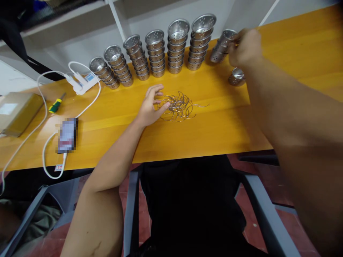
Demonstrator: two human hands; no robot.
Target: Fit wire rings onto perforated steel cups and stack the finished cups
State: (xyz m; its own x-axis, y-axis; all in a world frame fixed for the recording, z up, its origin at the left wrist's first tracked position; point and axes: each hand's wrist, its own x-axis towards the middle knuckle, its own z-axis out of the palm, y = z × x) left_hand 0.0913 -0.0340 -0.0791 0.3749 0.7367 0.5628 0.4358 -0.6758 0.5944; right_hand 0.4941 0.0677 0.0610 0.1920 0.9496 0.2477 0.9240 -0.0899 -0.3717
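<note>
My right hand (245, 48) grips the rim of a short stack of perforated metal cups (222, 48) at the back right of the table; its fingers are partly hidden. Just below that hand, a single low perforated metal cup (237, 77) stands on the wood. My left hand (152, 107) has its fingers apart at the left edge of a loose heap of thin curved wires (179, 106). Whether its thumb touches the wires I cannot tell.
Several tall stacks of perforated cups (175, 46) line the table's back edge. Left of them lie a white power strip (85, 84) with cables, a green and yellow screwdriver (56, 104), a phone (67, 135) and a cardboard box (20, 112). A chair armrest (132, 214) is below.
</note>
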